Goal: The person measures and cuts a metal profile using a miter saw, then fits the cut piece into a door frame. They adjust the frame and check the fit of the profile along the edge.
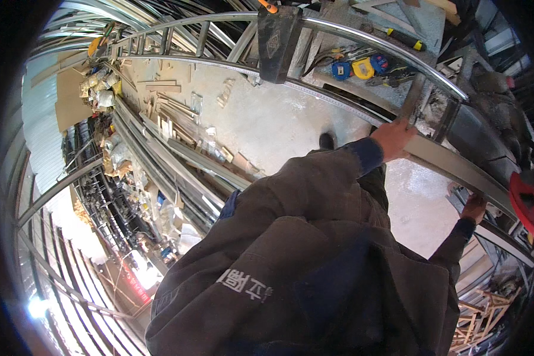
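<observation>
My left hand, in a dark cuff, is wrapped over the near edge of a long grey-beige metal profile on the right. The profile runs from this hand down toward the lower right. Farther along, my right hand is at the profile's near edge, and its fingers are mostly hidden. Beyond the right hand is a red curved machine part. A ladder-like metal roller rail with a ruler strip along it stretches left from the left hand, with a dark metal block across it.
Blue and yellow tape measures and other tools lie on a bench past the rail. Long metal bars lie on the floor at left, beside offcuts and bags. A wooden frame stack stands at lower right.
</observation>
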Available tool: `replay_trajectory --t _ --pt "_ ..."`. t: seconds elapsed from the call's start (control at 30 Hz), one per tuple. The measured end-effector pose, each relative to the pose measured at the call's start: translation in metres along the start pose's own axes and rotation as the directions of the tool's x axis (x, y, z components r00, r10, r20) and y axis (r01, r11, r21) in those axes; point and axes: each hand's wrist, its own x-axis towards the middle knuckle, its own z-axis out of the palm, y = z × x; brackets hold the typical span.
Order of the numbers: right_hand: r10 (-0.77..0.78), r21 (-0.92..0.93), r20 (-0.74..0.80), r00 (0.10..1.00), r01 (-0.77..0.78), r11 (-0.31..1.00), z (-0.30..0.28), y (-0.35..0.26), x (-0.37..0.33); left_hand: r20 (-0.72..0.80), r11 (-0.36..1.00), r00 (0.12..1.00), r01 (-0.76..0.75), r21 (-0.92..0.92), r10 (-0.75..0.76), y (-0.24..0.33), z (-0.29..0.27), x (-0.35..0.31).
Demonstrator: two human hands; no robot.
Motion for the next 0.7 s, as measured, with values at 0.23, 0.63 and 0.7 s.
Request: replay_trajectory --t 0.23,0.63,0.7 --pt "0.095 -0.161 -0.133 0.987 -0.116 0.98 0.102 0.021 -0.062 -0.012 0.999 0.999 -0.053 0.011 0.053 -0.036 -0.001 0.058" --pt "0.235 -0.209 -0.36 0.903 -0.323 0.923 0.3 0.334 -0.317 -0.081 0.901 0.994 0.032 -0.433 -0.074 -0.218 -0.243 -0.086" --pt "0.339 -0.164 -0.384 0.859 -0.425 0.89 0.345 0.402 -0.371 -0.253 0.921 0.949 0.079 -0.381 -0.186 -0.303 -0.279 -0.103"
